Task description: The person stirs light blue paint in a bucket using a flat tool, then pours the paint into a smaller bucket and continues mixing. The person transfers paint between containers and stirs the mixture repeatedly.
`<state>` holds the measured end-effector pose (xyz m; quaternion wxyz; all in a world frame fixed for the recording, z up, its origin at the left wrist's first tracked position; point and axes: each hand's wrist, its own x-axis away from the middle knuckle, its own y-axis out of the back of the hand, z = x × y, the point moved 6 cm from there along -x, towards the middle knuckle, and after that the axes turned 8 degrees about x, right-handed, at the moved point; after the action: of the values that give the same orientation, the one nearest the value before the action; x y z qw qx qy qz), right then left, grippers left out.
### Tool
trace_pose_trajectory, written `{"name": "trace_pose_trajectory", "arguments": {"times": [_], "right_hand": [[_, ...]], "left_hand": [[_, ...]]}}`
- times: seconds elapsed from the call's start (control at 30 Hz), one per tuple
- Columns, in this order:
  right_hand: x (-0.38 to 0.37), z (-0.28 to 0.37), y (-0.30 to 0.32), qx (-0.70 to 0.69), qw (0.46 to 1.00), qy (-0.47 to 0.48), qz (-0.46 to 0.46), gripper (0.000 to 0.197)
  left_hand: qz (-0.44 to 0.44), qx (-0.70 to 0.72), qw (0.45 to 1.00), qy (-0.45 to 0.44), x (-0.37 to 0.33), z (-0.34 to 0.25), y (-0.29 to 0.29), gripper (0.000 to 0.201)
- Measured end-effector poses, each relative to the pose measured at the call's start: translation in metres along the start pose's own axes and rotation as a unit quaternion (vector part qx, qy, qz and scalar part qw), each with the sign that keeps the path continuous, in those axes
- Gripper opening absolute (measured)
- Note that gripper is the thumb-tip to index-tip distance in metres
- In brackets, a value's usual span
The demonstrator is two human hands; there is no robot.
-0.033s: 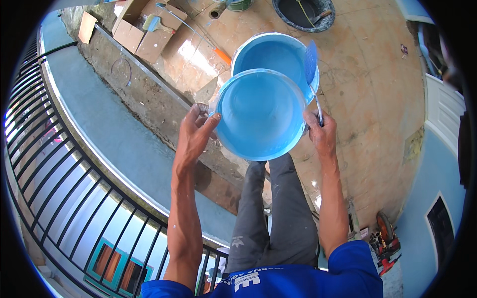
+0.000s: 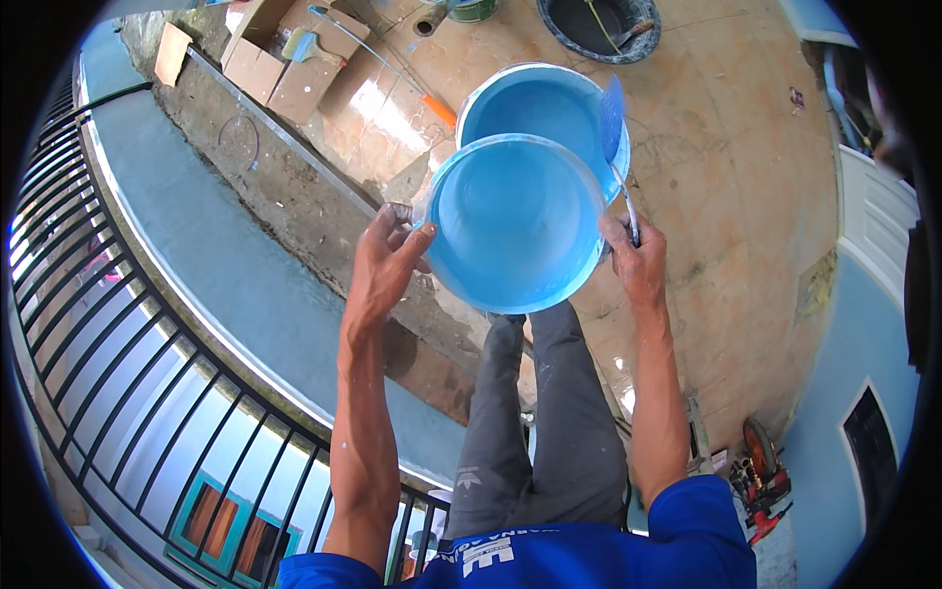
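Between my two hands is a round bucket (image 2: 457,267), its inside coated light blue and its mouth facing up at me. My left hand (image 2: 385,257) grips the left side of its rim, thumb on top. At the right side my right hand (image 2: 638,263) holds the rim along with the handle of a blue, paint-covered spatula (image 2: 613,123), blade upward. Just beyond, partly hidden by the held bucket, a second bucket (image 2: 478,110) contains light blue paint. How much paint the held bucket contains is hard to tell.
A black tub (image 2: 561,39) with a brush is at the far right. Far left are a cardboard box (image 2: 250,71), a paintbrush (image 2: 306,47) and an orange-handled rod (image 2: 438,108). A black railing (image 2: 147,304) curves along the left, with a blue wall (image 2: 854,344) to the right.
The held bucket has shifted very slightly away from me. Both hands keep their grip.
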<state>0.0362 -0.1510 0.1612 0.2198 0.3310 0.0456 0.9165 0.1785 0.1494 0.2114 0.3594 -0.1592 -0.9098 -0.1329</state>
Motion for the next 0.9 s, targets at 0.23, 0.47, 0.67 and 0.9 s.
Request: {"name": "trace_pose_trajectory", "arguments": {"times": [0.23,0.47,0.67,0.9], "right_hand": [[0.010,0.031,0.009,0.031,0.997,0.063,-0.018,0.034],[0.022,0.038,0.013,-0.055,0.995,0.063,-0.060,0.037],[0.020,0.000,0.020,-0.009,0.996,-0.016,-0.085,0.029],[0.018,-0.029,0.018,0.041,0.998,0.012,-0.038,0.016]], "left_hand": [[0.025,0.147,0.988,-0.038,0.013,0.031,0.001,0.035],[0.016,0.254,0.966,-0.037,0.028,0.065,0.011,0.034],[0.001,0.322,0.947,-0.027,0.036,0.071,0.009,0.024],[-0.037,0.300,0.951,-0.061,0.037,0.087,0.004,0.018]]}}
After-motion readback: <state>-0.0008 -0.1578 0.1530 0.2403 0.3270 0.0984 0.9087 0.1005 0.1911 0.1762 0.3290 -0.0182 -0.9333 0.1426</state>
